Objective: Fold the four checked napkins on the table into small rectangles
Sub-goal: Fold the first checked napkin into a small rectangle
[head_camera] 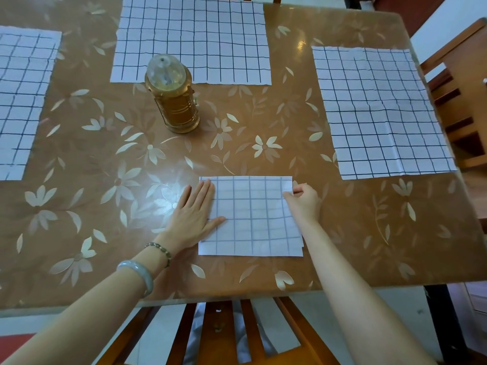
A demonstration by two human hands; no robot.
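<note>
A folded white napkin with a dark check (253, 219) lies near the table's front edge. My left hand (195, 214) presses flat on its left edge, fingers straight. At the napkin's top right corner my right hand (303, 200) pinches the cloth between thumb and fingers. Three more checked napkins lie spread flat: one at the far left (23, 101), one at the back middle (195, 40), one at the right (379, 111).
A gold lantern-shaped bottle with a clear cap (172, 93) stands upright in the middle of the brown flowered table (105, 167), overlapping the back napkin's front edge. Wooden chairs stand at the right (461, 101) and just below the front edge (224, 333).
</note>
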